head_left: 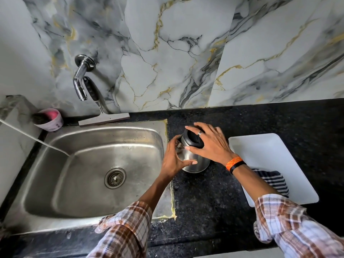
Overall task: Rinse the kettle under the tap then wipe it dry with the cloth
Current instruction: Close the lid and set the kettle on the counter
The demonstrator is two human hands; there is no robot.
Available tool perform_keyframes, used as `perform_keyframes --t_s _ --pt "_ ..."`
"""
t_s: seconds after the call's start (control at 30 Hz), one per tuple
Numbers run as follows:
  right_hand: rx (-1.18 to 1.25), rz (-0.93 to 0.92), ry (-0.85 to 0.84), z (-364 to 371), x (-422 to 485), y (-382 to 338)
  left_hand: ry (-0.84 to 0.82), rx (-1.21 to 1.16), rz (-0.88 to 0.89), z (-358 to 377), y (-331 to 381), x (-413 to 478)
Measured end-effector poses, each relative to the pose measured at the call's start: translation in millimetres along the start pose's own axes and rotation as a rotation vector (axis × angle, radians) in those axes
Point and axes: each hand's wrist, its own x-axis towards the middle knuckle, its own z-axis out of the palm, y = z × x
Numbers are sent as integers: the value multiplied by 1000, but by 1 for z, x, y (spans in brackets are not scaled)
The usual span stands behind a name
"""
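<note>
A steel kettle [197, 163] with a black lid stands on the dark granite counter just right of the sink. My left hand [174, 158] wraps around its left side, near the spout. Over the black lid lies my right hand [209, 144], fingers spread and pressing on it. A chrome tap [80, 81] juts from the marble wall above the sink's back left; no water runs from it. A dark cloth with white stripes [273, 180] lies on a white tray [268, 151] to the right, partly hidden by my right forearm.
The steel sink [89, 162] has a drain strainer in its middle. A squeegee [100, 108] leans on the wall behind it, and a pink cup [50, 119] with a scrubber sits at the back left corner. The black counter [204, 202] stretches right.
</note>
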Motion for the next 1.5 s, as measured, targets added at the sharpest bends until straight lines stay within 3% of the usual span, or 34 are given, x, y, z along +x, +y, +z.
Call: perform_keyframes --t_s 0.17,0.47,0.6,0.8,1.07,1.3,1.37,1.5 --pt "115 128 -97 -3 18 -12 -13 -2 6 -1 -2 1" --pt "137 165 -95 -4 28 -20 1 32 25 -2 -3 2" --pt "286 258 -33 -9 23 -9 8 46 20 -2 -4 3" --pt "132 198 119 1 7 -6 -2 54 18 -1 -5 3" --pt "219 110 80 0 9 1 -15 22 -3 -1 -1 -1" --pt "-23 103 48 6 5 0 -14 29 -20 -1 3 -4" --pt "-37 152 113 9 -2 -2 -18 54 -8 1 4 -6" --pt "107 254 481 29 -58 1 60 221 65 10 6 -19"
